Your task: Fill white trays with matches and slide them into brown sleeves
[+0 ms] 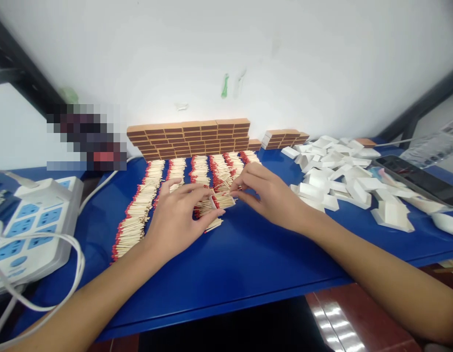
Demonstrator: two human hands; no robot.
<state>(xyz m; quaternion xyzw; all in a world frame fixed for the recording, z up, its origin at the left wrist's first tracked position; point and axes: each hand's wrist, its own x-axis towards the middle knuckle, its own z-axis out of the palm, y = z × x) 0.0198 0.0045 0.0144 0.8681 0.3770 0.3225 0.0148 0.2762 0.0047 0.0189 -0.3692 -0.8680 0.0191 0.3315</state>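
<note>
Between the thumb and fingers of my left hand (178,215) is a small white matchbox tray (213,201) with red-tipped matches (224,200) in it. The fingers of my right hand (265,193) are pinched at the tray's right end, with what looks like a match between them. Loose matches (214,225) lie just below the tray. Beyond and left of my hands, matches (138,205) are laid out in several long rows, red heads mostly to the left. My left hand covers part of these rows.
Brown matchboxes (197,139) are stacked along the wall, with a smaller stack (283,139) to the right. Empty white trays (332,171) are heaped at right beside a phone (420,178). A power strip (35,225) with white cables stands at left on the blue table (226,278).
</note>
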